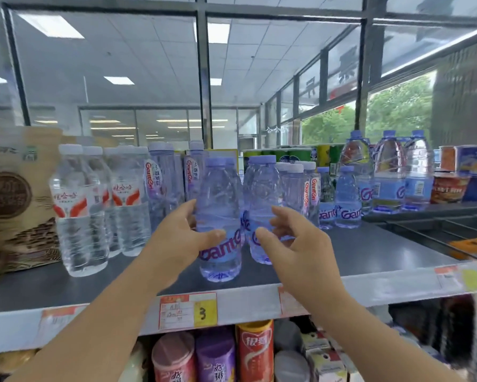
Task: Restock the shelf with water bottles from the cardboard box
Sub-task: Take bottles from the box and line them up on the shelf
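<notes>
Your left hand (176,238) grasps the front bottle (220,194): the thumb lies across its blue label and the fingers curl round its left side. Your right hand (295,249) is half curled on the second bottle (262,188), with the thumb tip pressed to the label and the bent fingers on the right flank.

Both bottles stand upright on the grey shelf (369,252), near its front edge and just beside each other. The front label shows purple lettering that begins "Gant"; the rest wraps out of sight. Each bottle is clear, ribbed plastic with a lilac tint and a pale purple cap.

On the shelf lip below your hands, an orange and yellow price tag (189,310) carries a handwritten "3". To the left stand clear bottles (74,210) with red-and-white labels, and beyond them a brown paper bag (14,194). Large bottles (389,172) with blue labels stand at the back right. A red can (255,351) sits on the lower shelf.
</notes>
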